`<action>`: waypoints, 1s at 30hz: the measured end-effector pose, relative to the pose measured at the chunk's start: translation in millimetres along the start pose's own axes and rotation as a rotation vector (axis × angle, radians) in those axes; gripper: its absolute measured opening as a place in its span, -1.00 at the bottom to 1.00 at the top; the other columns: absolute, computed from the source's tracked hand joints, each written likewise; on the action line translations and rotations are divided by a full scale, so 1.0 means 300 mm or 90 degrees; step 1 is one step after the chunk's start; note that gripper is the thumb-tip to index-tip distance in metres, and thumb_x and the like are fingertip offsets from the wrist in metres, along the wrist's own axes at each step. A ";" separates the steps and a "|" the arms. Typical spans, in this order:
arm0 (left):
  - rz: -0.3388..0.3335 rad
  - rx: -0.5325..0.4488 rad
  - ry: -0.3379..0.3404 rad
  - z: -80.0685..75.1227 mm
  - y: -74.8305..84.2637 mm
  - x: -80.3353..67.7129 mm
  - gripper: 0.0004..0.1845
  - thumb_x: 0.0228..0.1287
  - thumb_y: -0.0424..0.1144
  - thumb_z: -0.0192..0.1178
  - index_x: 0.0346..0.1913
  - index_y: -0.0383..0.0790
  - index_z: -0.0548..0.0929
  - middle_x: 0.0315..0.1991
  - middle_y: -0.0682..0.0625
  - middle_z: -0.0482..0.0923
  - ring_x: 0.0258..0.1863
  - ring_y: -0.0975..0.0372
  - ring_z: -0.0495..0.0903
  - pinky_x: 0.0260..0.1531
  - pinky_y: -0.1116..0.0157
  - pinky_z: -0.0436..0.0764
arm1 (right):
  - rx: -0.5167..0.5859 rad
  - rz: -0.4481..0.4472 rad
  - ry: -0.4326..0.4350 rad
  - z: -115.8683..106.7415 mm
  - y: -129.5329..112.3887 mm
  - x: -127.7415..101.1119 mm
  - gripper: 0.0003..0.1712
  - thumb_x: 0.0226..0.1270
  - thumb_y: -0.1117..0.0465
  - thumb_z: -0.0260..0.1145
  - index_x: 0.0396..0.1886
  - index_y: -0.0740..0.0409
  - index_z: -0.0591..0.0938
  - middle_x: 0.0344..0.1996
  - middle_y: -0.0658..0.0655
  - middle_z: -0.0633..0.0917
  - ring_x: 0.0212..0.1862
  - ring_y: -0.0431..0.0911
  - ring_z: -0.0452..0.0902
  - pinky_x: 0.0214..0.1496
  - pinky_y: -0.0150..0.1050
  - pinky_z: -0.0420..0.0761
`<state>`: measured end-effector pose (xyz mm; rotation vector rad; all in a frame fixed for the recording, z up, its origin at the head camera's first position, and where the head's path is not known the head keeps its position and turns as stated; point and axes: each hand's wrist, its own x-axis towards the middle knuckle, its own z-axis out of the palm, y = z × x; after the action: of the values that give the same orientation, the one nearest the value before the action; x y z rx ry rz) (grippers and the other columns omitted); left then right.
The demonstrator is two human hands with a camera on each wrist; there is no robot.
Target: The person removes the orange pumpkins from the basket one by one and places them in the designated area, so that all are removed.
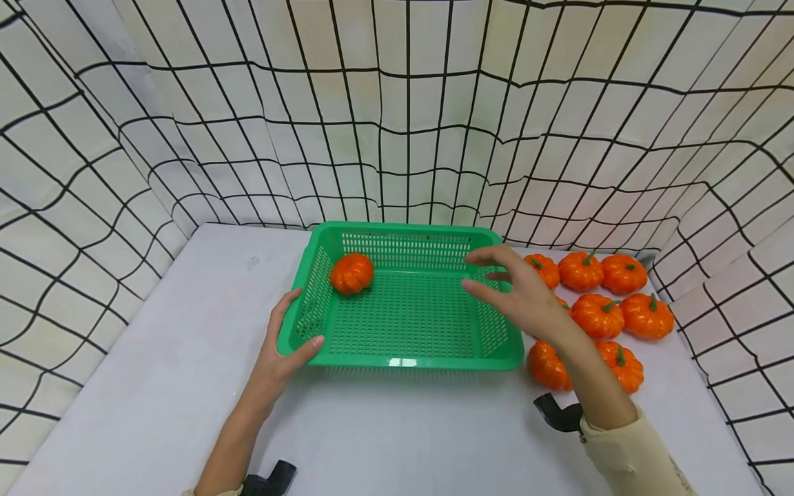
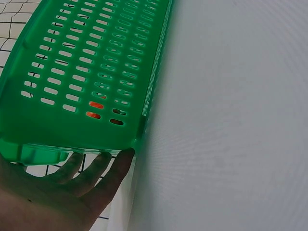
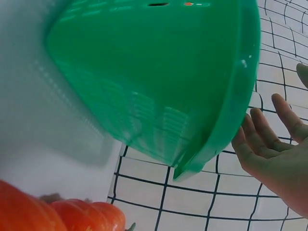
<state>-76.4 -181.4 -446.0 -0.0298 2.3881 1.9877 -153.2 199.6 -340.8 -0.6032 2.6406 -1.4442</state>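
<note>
A green plastic basket point(image 1: 397, 362) with slotted walls stands on the white table. One small orange pumpkin point(image 1: 351, 273) lies inside, near its left wall. My left hand point(image 1: 282, 351) holds the basket's front left corner, thumb over the rim and fingers along the outside of the left wall; the left wrist view shows those fingers point(image 2: 103, 178) against the short side. Over the basket's right side is my right hand point(image 1: 517, 289), its thumb and fingers apart with nothing between them. In the right wrist view, that hand point(image 3: 276, 149) appears beside the basket rim point(image 3: 248, 72).
Several orange pumpkins with green stems, one of them a front pumpkin point(image 1: 622, 366), are grouped right of the basket, partly behind the right forearm. White walls with a black grid point(image 1: 406, 131) enclose the table point(image 1: 397, 434) at the back and sides.
</note>
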 end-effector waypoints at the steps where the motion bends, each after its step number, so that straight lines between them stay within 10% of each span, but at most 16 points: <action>1: 0.000 0.000 0.000 0.000 0.000 0.000 -0.10 0.44 -0.18 0.23 0.65 0.36 -0.03 0.70 0.02 -0.14 0.57 -0.04 0.09 0.43 -0.09 0.20 | 0.001 -0.002 0.000 0.002 -0.003 0.006 -0.53 0.48 0.11 0.39 0.29 0.12 0.55 0.26 0.12 0.58 0.32 0.02 0.48 0.45 0.16 0.49; 30: -0.004 0.002 0.002 0.002 0.002 -0.001 -0.10 0.44 -0.18 0.23 0.65 0.38 -0.03 0.69 0.01 -0.11 0.56 -0.04 0.10 0.41 -0.05 0.23 | 0.005 0.004 -0.060 0.045 -0.054 0.143 -0.42 0.45 0.06 0.42 0.37 0.12 0.52 0.37 0.16 0.54 0.42 0.13 0.47 0.45 0.13 0.51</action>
<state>-76.2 -180.7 -445.5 -0.0406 2.3900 1.9832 -184.3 165.2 -329.7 -0.6460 2.5624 -1.3872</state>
